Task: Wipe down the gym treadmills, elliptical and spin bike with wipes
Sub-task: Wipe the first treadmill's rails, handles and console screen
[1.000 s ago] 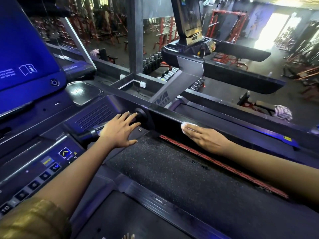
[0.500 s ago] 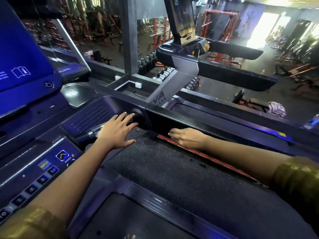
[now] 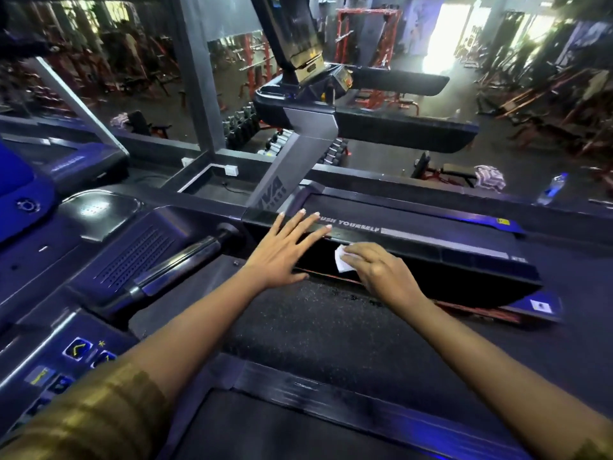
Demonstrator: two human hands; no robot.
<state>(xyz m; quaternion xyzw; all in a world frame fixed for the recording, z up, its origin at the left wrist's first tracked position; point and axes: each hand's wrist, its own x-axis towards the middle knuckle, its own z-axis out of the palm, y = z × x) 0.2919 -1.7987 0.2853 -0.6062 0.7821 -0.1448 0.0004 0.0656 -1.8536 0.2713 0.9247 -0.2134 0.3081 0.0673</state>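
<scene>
Two forearms reach up from the bottom of the frame, with a gold sleeve point(image 3: 83, 419) at lower left. At centre the left hand point(image 3: 285, 250) lies flat, fingers spread wide, on the treadmill's black side rail point(image 3: 431, 240). Just to its right, the right hand point(image 3: 381, 273) bends its fingers over a white wipe point(image 3: 341, 260), pressing it against the rail's dark face. Beyond, at upper centre, stands a second treadmill point(image 3: 398, 131).

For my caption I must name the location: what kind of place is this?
Very likely a gym: treadmills stand side by side, a dumbbell rack is on the floor beyond them, and red weight frames fill the background.
</scene>
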